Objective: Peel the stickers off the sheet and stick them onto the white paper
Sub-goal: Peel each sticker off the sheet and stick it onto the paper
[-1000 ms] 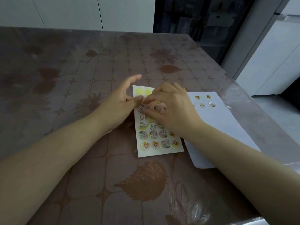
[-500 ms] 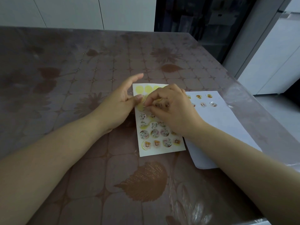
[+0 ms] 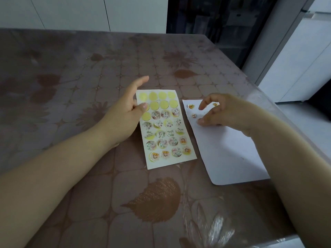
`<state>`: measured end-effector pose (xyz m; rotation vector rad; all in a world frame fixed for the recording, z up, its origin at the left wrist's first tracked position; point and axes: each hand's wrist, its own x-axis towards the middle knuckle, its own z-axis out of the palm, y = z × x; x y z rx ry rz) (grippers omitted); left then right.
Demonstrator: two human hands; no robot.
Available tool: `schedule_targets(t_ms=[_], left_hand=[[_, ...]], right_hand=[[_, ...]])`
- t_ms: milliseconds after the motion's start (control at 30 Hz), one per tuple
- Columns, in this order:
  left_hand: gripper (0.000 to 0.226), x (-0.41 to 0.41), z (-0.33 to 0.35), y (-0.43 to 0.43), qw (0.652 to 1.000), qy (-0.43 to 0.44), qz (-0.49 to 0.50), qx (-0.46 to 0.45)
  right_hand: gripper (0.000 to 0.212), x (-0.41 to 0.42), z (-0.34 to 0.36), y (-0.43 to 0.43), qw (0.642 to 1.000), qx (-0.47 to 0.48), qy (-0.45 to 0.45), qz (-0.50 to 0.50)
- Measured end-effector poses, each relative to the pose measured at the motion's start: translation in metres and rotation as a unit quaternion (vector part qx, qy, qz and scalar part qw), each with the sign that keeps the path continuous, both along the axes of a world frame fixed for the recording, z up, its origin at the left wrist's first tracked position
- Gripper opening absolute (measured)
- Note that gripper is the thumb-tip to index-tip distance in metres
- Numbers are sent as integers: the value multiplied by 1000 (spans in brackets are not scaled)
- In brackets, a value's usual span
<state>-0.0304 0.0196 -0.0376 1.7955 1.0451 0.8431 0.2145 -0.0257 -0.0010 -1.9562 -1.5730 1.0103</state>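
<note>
**Pinning the sheet, pressing on the paper**

Lying palm-down at the upper left edge of the rectangular cream sticker sheet (image 3: 165, 129) with the left hand (image 3: 123, 120), fingers spread and loose, thumb pressing on the sheet's edge, gripping nothing. Hovering low over the far end of the white rectangular paper (image 3: 231, 158) with the right hand (image 3: 227, 111), fingers curled, thumb tip touching the paper; hard telling whether a sticker is pinched there. Showing bare yellow circles along the sheet's top rows, round picture stickers (image 3: 166, 140) below. Sitting near the fingertips, a few small stuck stickers (image 3: 191, 106). Lying side by side on the brown leaf-patterned tablecloth under clear plastic (image 3: 89, 68), sheet and paper just apart. Standing behind, white cabinets (image 3: 71, 13) and a dark doorway (image 3: 215, 24).
</note>
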Motion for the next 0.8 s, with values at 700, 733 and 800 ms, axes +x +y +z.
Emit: schedule_targets(t_ms=[700,733,800], left_hand=[[51,2,8,-7,1000,-12,7,-22],[51,2,7,-7,1000,-14,8,-24],[50,2,6,-6,999,-16,10,-29]], right_hand=[[37,-13,-6,2,993,17,-108,-43],[36,-13,-6,2,993,27,-112,-40],[35,-17,-6,1,990,69,-119,-25]])
